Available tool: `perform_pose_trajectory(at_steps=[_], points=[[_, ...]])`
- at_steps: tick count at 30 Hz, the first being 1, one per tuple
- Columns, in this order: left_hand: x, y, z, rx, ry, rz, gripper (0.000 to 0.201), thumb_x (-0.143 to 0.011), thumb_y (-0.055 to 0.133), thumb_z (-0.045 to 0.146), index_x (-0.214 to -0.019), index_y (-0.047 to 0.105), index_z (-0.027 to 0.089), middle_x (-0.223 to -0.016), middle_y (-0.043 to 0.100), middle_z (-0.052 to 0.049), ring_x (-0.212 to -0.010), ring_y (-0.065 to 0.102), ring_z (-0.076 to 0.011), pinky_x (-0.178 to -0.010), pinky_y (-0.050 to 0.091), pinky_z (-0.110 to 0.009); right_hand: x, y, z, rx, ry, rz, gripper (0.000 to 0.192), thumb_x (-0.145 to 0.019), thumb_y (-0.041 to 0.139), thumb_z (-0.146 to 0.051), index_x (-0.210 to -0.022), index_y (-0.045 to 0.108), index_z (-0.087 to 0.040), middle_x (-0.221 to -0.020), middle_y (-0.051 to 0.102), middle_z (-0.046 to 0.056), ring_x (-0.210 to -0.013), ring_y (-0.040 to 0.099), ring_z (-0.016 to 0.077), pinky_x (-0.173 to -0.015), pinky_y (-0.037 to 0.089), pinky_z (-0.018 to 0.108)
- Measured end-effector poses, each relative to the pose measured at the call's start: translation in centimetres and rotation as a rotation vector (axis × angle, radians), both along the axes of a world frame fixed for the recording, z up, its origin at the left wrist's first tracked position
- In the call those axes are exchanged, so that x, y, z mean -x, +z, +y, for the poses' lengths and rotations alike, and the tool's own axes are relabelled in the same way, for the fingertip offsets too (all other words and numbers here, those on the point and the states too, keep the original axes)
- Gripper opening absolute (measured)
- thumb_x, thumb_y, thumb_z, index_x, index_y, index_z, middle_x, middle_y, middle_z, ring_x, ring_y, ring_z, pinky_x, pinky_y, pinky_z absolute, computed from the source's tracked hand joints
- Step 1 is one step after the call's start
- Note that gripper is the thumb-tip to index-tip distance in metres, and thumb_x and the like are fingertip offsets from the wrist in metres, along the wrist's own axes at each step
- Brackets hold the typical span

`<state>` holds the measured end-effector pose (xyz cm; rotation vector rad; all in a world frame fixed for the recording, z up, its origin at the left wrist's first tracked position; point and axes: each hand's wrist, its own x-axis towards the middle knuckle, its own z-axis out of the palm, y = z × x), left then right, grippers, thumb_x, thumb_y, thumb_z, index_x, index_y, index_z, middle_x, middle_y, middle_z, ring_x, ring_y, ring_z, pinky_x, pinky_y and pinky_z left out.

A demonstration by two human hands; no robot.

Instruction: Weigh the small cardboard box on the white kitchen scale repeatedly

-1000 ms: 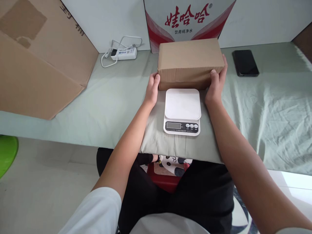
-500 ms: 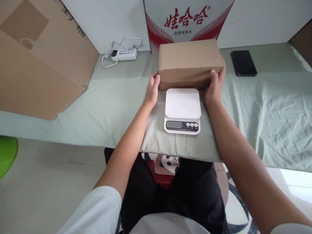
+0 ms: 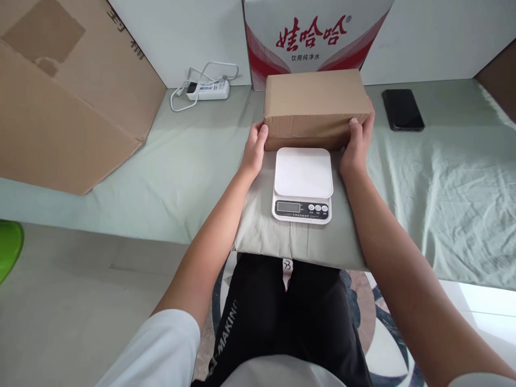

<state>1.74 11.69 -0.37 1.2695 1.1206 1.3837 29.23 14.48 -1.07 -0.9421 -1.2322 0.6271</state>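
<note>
Between my two hands is a closed brown cardboard box [image 3: 316, 94], just behind a white kitchen scale [image 3: 303, 173]. My left hand [image 3: 255, 145] presses against the box's left side, its thumb at the front left corner. On the right end, my right hand [image 3: 358, 137] grips the box with the thumb on the front face and the fingers around the side, partly hidden. The scale lies flat near the front edge, its platform bare and its display blank.
A green cloth [image 3: 201, 177] covers the table. Behind the box stands a white and red carton [image 3: 306, 32]. A power strip with a white cable [image 3: 209, 90] lies back left, a black phone [image 3: 402, 110] to the right. A large cardboard box [image 3: 76, 107] fills the left.
My hands and the cardboard box stay in nearly the same place. The view has shifted slightly, and my legs below the table have moved closer together.
</note>
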Motion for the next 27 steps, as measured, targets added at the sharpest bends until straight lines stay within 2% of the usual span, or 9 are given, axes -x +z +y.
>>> perform_pose_trajectory(at_steps=[4, 10, 15, 21, 24, 27], points=[[0.0, 0.0, 0.1, 0.018, 0.0, -0.018, 0.057, -0.107, 0.053, 0.076, -0.142, 0.062, 0.032, -0.161, 0.063, -0.006, -0.173, 0.042, -0.0312, -0.143, 0.032, -0.05, -0.1, -0.1, 0.4, -0.002, -0.015, -0.021, 0.058, -0.092, 0.049, -0.038, -0.149, 0.055, -0.031, -0.169, 0.059, 0.002, -0.164, 0.049, 0.0227, -0.145, 0.031, 0.047], [0.1, -0.5, 0.8, -0.007, -0.004, -0.04, 0.048, -0.11, 0.054, 0.07, -0.137, 0.065, 0.032, -0.156, 0.067, -0.004, -0.17, 0.046, -0.0308, -0.143, 0.035, -0.05, -0.1, 0.0, 0.8, -0.014, -0.018, -0.045, 0.068, -0.092, 0.047, -0.032, -0.16, 0.042, -0.031, -0.177, 0.051, 0.002, -0.168, 0.043, 0.0194, -0.148, 0.026, 0.046], [-0.1, -0.9, 1.1, -0.003, 0.007, -0.085, 0.052, -0.108, 0.054, 0.072, -0.145, 0.062, 0.035, -0.159, 0.064, -0.003, -0.174, 0.04, -0.0322, -0.145, 0.031, -0.052, -0.1, 0.0, 0.9, -0.042, 0.004, -0.059, 0.074, -0.089, 0.05, -0.04, -0.161, 0.039, -0.027, -0.176, 0.049, 0.006, -0.169, 0.042, 0.0217, -0.147, 0.028, 0.044], [-0.1, -1.0, 1.0, -0.033, 0.005, -0.084, 0.062, -0.104, 0.054, 0.079, -0.143, 0.062, 0.032, -0.156, 0.064, -0.006, -0.172, 0.042, -0.0344, -0.143, 0.033, -0.051, 0.2, 0.7, -0.1, -0.012, 0.012, -0.066, 0.083, -0.087, 0.053, -0.046, -0.164, 0.035, -0.022, -0.18, 0.046, 0.009, -0.171, 0.04, 0.0227, -0.148, 0.026, 0.044], [0.3, -1.0, 0.9, -0.117, -0.012, -0.003, 0.073, -0.097, 0.054, 0.089, -0.139, 0.062, 0.029, -0.151, 0.067, -0.008, -0.163, 0.053, -0.0343, -0.139, 0.038, -0.052, 0.4, 0.8, 0.0, -0.001, 0.018, -0.1, 0.096, -0.091, 0.056, -0.067, -0.171, 0.029, -0.022, -0.185, 0.04, 0.006, -0.173, 0.033, 0.026, -0.15, 0.021, 0.048], [1.0, -0.3, 0.4, -0.242, 0.019, 0.053, 0.086, -0.089, 0.055, 0.098, -0.138, 0.062, 0.028, -0.149, 0.068, -0.01, -0.157, 0.057, -0.035, -0.136, 0.04, -0.052, 0.6, 1.1, 0.4, -0.078, 0.052, -0.147, 0.129, -0.081, 0.056, -0.098, -0.178, 0.02, -0.022, -0.189, 0.03, 0.006, -0.176, 0.024, 0.0303, -0.151, 0.017, 0.046]])
